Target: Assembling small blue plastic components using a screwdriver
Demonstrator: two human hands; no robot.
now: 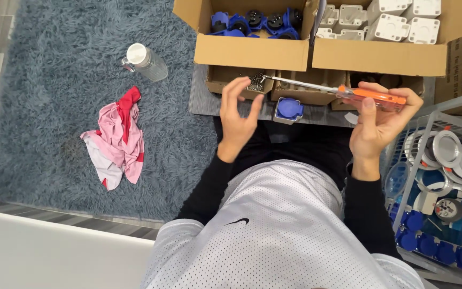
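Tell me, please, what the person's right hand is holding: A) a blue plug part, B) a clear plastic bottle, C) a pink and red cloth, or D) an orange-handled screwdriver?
D: the right hand grips the orange-handled screwdriver, its metal shaft pointing toward the open left hand.

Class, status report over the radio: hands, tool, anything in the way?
Left hand open, empty, fingers curled. Right hand gripping orange-handled screwdriver, tip at small cardboard box of screws. Blue round plastic socket part lies between the hands.
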